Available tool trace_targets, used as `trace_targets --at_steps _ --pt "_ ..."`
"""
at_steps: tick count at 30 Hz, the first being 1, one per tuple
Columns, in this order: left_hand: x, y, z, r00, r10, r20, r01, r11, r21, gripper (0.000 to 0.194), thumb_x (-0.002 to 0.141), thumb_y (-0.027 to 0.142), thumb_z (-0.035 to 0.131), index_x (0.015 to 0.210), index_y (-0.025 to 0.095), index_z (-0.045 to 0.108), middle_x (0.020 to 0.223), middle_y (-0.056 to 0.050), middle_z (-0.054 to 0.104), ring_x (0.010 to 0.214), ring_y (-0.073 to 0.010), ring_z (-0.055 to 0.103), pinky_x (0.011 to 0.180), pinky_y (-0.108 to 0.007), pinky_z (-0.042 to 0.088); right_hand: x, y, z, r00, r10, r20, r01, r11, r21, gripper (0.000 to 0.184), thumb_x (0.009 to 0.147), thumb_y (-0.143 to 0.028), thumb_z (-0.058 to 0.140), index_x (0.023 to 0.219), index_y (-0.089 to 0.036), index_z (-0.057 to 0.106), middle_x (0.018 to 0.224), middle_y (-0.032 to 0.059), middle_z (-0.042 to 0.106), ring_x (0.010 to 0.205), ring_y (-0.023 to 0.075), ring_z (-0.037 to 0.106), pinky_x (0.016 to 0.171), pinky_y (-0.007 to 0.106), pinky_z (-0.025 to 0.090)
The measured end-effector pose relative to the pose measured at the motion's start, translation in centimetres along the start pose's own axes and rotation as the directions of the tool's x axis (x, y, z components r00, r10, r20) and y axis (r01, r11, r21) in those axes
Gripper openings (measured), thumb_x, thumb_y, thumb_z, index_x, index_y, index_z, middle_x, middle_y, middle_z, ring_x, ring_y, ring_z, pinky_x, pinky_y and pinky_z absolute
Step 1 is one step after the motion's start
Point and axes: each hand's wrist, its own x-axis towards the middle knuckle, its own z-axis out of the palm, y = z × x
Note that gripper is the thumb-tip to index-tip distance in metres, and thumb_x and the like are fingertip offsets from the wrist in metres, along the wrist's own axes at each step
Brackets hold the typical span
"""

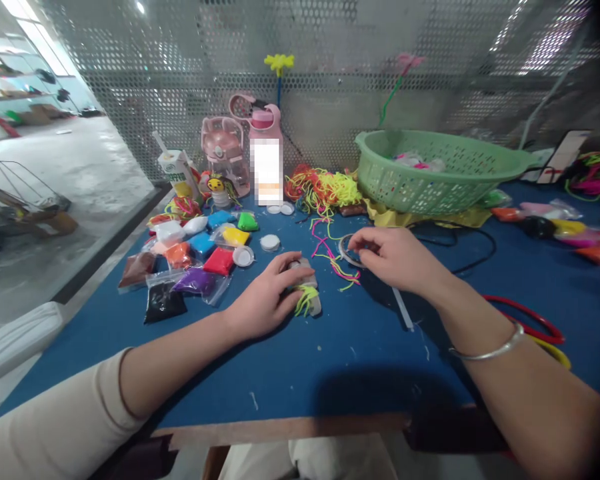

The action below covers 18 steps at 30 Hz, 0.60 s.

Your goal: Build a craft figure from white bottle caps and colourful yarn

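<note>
My left hand lies curled over a small grey object with yellow-green strands wrapped on it, pressing it to the blue table. My right hand is closed in a pinch on a ring-shaped roll of clear tape a little to the right. Loose pink and yellow strands lie between the two hands. A thin white stick lies under my right wrist, which bears a silver bangle.
Several coloured clay packets and white lids sit at the left. Pink bottles and a drink carton stand at the back. A green basket is back right, beside a tangle of bright cords. Red and yellow rings lie right.
</note>
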Motion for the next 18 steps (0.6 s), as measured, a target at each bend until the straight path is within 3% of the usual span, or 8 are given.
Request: trace_targets --at_steps 2,4,7,13,18 --pt "0.1 0.1 0.0 1.0 0.004 -0.019 -0.004 1.0 -0.025 0.034 0.091 0.019 0.048 0.125 0.019 0.054 0.142 -0.014 0.041 0.135 -0.0244 0.039 0.111 -0.042 0.037 -0.1 0.0 -0.1 0.983 -0.008 0.182 0.02 0.998 -0.063 0.014 0.077 -0.017 0.053 0.077 -0.022 0.067 0.072 -0.0001 0.068 0.061 0.0142 0.056 0.055 0.026 0.036" --pt "0.3 0.2 0.1 1.0 -0.008 -0.03 0.006 0.999 -0.05 0.032 0.092 0.022 0.049 0.123 0.019 0.055 0.14 -0.014 0.044 0.135 -0.0243 0.039 0.11 -0.042 0.038 -0.3 0.0 -0.2 0.934 -0.031 0.355 0.065 0.994 -0.083 0.011 0.077 -0.021 0.056 0.075 -0.023 0.066 0.07 -0.0009 0.068 0.061 0.014 0.055 0.053 0.025 0.033" --pt "0.5 0.3 0.3 1.0 -0.009 -0.014 0.008 0.997 -0.073 0.03 0.092 0.023 0.049 0.121 0.019 0.055 0.134 -0.013 0.049 0.13 -0.0233 0.044 0.108 -0.041 0.041 -0.4 -0.1 0.1 0.873 -0.057 0.484 0.117 0.989 -0.095 0.006 0.076 -0.024 0.06 0.078 -0.024 0.066 0.069 -0.0019 0.067 0.058 0.0135 0.054 0.051 0.024 0.031" --pt "0.1 0.5 0.2 0.999 -0.002 -0.037 0.001 0.999 -0.032 0.031 0.088 0.018 0.051 0.12 0.017 0.052 0.133 -0.016 0.047 0.128 -0.0245 0.045 0.106 -0.044 0.042 -0.4 -0.4 1.5 0.898 -0.065 0.435 0.134 0.982 -0.13 0.015 0.078 -0.014 0.055 0.066 -0.022 0.059 0.066 0.0004 0.065 0.059 0.0149 0.054 0.053 0.026 0.03" --pt "0.0 0.8 0.1 0.999 0.027 -0.046 -0.028 0.999 -0.022 0.036 0.084 0.014 0.052 0.119 0.017 0.051 0.139 -0.016 0.044 0.132 -0.0255 0.041 0.109 -0.045 0.039 -0.4 -0.4 1.6 0.915 -0.18 0.362 0.218 0.974 -0.067 0.015 0.086 -0.019 0.049 0.074 -0.021 0.057 0.08 0.0039 0.064 0.07 0.017 0.056 0.062 0.027 0.036"
